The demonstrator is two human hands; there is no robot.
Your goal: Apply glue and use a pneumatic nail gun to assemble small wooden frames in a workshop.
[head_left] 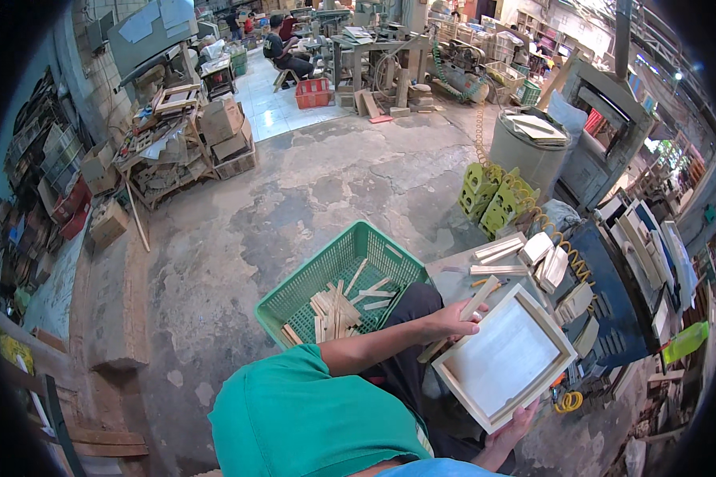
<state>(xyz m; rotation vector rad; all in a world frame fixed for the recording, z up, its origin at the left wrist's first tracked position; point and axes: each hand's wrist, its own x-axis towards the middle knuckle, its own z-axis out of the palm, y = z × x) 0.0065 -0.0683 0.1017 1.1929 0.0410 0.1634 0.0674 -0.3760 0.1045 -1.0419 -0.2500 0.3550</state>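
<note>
My left hand (pixel 453 320) is closed around a narrow wooden strip (pixel 480 296), which slants beside the upper left side of a rectangular wooden frame (pixel 506 359). The frame is pale wood with raised sides and a whitish panel inside, and it is tilted over my lap. My right hand (pixel 514 429) grips its lower corner, with part of the fingers hidden by the frame. Left of my legs, a green plastic crate (pixel 294 296) holds several loose wooden strips (pixel 338 312).
On the low worktop to the right lie wooden pieces (pixel 501 249) and a coiled yellow hose (pixel 569 401). Yellow-green plastic pieces (pixel 497 199) and a grey drum (pixel 525 151) stand beyond. Cluttered shelving (pixel 163 151) stands far left. A seated person (pixel 282 52) is far off.
</note>
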